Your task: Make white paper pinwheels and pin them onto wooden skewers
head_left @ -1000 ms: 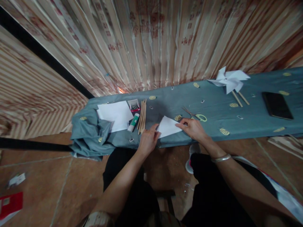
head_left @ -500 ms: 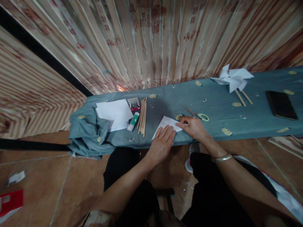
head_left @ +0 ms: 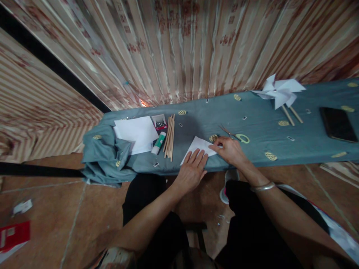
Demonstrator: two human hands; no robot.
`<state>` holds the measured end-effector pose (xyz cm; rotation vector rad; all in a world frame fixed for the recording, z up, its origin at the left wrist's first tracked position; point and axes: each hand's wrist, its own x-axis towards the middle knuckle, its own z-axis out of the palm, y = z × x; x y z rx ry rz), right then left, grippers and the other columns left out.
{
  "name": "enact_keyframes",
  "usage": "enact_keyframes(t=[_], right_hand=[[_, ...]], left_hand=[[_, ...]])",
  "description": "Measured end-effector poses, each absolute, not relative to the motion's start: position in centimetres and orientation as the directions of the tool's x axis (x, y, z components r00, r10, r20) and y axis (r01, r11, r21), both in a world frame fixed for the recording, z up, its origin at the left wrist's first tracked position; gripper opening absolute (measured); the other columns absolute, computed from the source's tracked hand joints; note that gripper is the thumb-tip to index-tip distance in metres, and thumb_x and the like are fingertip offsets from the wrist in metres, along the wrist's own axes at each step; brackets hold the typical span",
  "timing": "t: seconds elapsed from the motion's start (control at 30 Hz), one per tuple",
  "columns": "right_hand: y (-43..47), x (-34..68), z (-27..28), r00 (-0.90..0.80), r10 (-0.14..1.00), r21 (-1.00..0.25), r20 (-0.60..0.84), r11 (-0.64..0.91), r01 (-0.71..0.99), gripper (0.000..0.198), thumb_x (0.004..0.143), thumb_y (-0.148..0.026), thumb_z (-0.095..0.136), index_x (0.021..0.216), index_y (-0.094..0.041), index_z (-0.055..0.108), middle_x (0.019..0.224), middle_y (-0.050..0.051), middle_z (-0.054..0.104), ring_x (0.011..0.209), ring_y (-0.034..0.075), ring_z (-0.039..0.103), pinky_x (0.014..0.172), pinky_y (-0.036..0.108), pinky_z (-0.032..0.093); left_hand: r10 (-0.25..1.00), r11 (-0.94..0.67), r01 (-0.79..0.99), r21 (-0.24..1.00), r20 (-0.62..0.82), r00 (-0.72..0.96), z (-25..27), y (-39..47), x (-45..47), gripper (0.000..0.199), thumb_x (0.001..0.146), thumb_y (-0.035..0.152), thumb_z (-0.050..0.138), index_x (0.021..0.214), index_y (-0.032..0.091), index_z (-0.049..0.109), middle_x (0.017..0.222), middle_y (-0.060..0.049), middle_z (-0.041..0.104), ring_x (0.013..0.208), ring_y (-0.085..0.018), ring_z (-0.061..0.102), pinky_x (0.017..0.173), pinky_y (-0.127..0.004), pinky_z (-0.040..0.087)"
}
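Observation:
A white sheet of paper [head_left: 199, 143], folded into a triangle, lies near the front edge of the cloth-covered table. Across its lower edge my left hand [head_left: 192, 170] rests flat, fingers stretched out and a little apart. My right hand [head_left: 228, 150] pinches the paper's right corner between thumb and fingers. Just behind the right hand are scissors [head_left: 242, 138] with pale green handles, their blades pointing to the back left. Part of the paper is hidden under my left fingers.
Left of the paper lie wooden sticks [head_left: 169, 138], a glue stick [head_left: 159, 143], a small box of metal bits [head_left: 159, 122] and white paper sheets [head_left: 137, 130]. At the right are paper pinwheels [head_left: 276, 91] on sticks and a dark phone [head_left: 338, 124]. A curtain [head_left: 185, 52] hangs behind.
Both hands stay on the folded paper. My left thumb has spread out from the fingers, and the view has shifted slightly.

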<state>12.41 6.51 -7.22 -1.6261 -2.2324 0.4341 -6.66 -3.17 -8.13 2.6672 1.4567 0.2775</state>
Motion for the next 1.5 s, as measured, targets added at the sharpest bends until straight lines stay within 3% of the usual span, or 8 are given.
enact_keyframes(t=[0.5,0.67,0.8,1.33,1.5], right_hand=[[6.1,12.2,-7.7,-0.316,0.937,-0.317,0.151,0.349,0.882,0.024,0.088,-0.038,0.059,0.078,-0.019,0.070,0.087,0.012,0.073,0.086,0.028,0.066,0.080,0.037,0.048],[4.7,12.2,-7.9,-0.355,0.901,-0.279,0.251,0.418,0.864,0.036,0.093,-0.038,0.050,0.110,-0.011,0.067,0.110,0.018,0.071,0.105,0.032,0.062,0.093,0.041,0.047],[2.9,11.7,-7.9,-0.384,0.854,-0.241,0.350,0.478,0.844,0.049,0.097,-0.042,0.044,0.131,-0.009,0.056,0.139,0.021,0.056,0.124,0.034,0.051,0.103,0.046,0.040],[1.1,11.3,-9.0,-0.393,0.835,-0.200,0.385,0.491,0.848,0.047,0.097,-0.033,0.038,0.135,-0.010,0.050,0.148,0.022,0.046,0.131,0.032,0.046,0.108,0.047,0.031],[1.6,13.5,-9.1,-0.332,0.865,-0.192,0.376,0.423,0.885,0.048,0.095,-0.030,0.039,0.138,-0.009,0.047,0.150,0.023,0.044,0.135,0.033,0.042,0.109,0.049,0.029]], left_hand=[[0.843,-0.537,0.825,0.177,0.102,0.528,-8.4,-3.1,-6.7,0.058,0.096,0.037,0.050,0.147,0.011,0.038,0.152,-0.016,0.045,0.146,-0.029,0.035,0.119,-0.048,0.027],[0.844,-0.537,0.827,0.168,0.092,0.529,-8.0,-3.1,-6.6,0.058,0.095,0.036,0.053,0.144,0.010,0.041,0.151,-0.017,0.046,0.145,-0.030,0.036,0.119,-0.047,0.027],[0.847,-0.532,0.832,0.158,0.096,0.524,-8.0,-3.1,-6.5,0.058,0.094,0.035,0.053,0.145,0.010,0.041,0.151,-0.017,0.046,0.144,-0.029,0.036,0.118,-0.048,0.028],[0.833,-0.553,0.826,0.106,0.102,0.544,-8.7,-3.1,-6.6,0.058,0.094,0.031,0.054,0.146,0.009,0.039,0.153,-0.017,0.042,0.146,-0.031,0.033,0.119,-0.049,0.027],[0.828,-0.560,0.821,0.110,0.107,0.550,-8.7,-3.1,-6.7,0.057,0.094,0.031,0.053,0.145,0.010,0.040,0.154,-0.017,0.042,0.147,-0.030,0.032,0.119,-0.048,0.028]])
